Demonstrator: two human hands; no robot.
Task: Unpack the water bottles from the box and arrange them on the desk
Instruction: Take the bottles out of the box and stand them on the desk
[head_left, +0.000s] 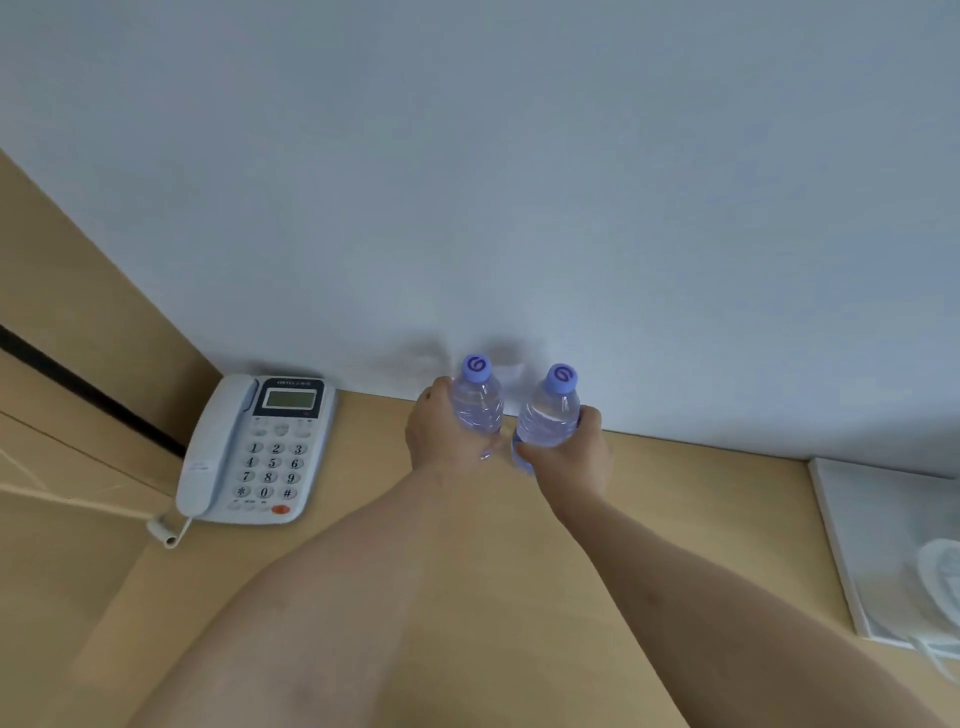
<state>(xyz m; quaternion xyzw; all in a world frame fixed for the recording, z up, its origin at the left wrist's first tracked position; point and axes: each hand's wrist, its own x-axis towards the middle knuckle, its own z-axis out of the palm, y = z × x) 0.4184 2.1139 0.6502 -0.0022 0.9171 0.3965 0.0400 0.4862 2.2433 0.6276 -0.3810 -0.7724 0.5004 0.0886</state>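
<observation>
2 water bottles, left hand (441, 441) gripping bottle 1 (477, 402), right hand (571, 457) gripping bottle 2 (550, 415), 1 phone (254, 452) on desk (675, 493)

Even soft light, wide-angle edge warp

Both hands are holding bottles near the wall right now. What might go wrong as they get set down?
1. The left bottle and right bottle sit very close together; releasing either one could knock the other over.
2. Both stand near the wall at the back of the desk, so a tipped bottle may bounce off it and roll.
3. The left hand works fairly close to the telephone; pulling that arm back could brush it.
</observation>
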